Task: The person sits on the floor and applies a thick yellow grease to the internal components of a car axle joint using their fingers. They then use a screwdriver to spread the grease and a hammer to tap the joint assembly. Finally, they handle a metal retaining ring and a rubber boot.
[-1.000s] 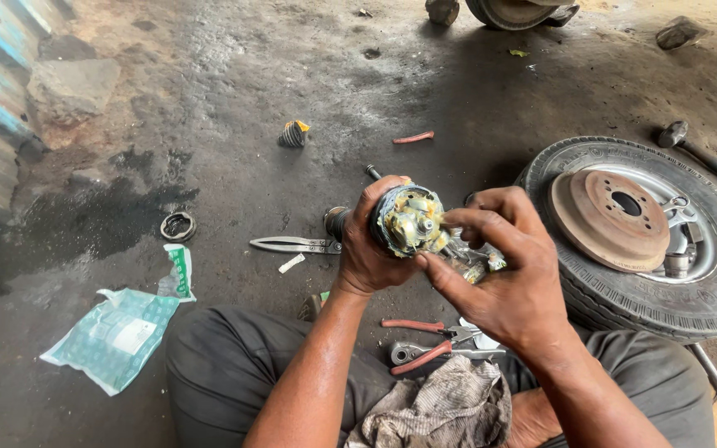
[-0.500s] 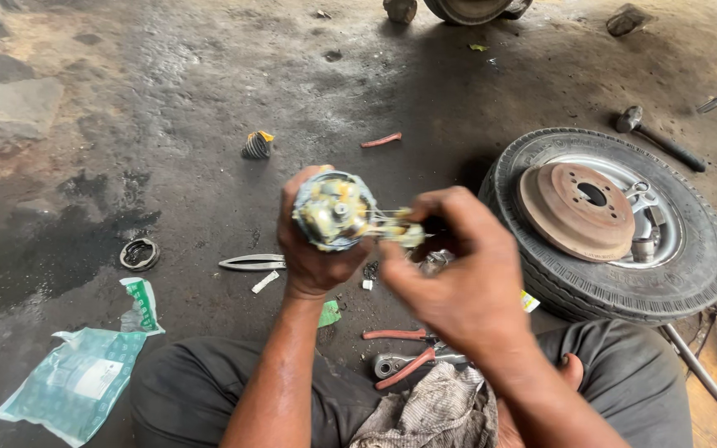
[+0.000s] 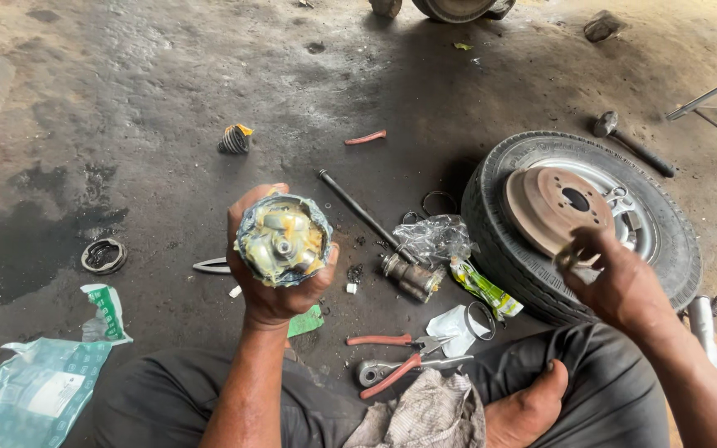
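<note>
Grimy concrete floor (image 3: 168, 83), with a tyre (image 3: 504, 249) lying flat; pliers (image 3: 392, 340), a metal rod (image 3: 358, 207) and crumpled plastic wrap (image 3: 429, 236) sit just left of it.

The grease-packed joint (image 3: 283, 240) in my left hand (image 3: 271, 282) shows yellow grease over grey metal. My fingers (image 3: 578, 253) are smeared dark. The brake disc (image 3: 553, 209) is rust-brown on a black tyre (image 3: 499, 241). The pliers (image 3: 396, 342) have red handles, the plastic bag (image 3: 31, 390) is pale green and white, and the concrete floor (image 3: 151, 91) is grey, blotched with dark oil.
</note>
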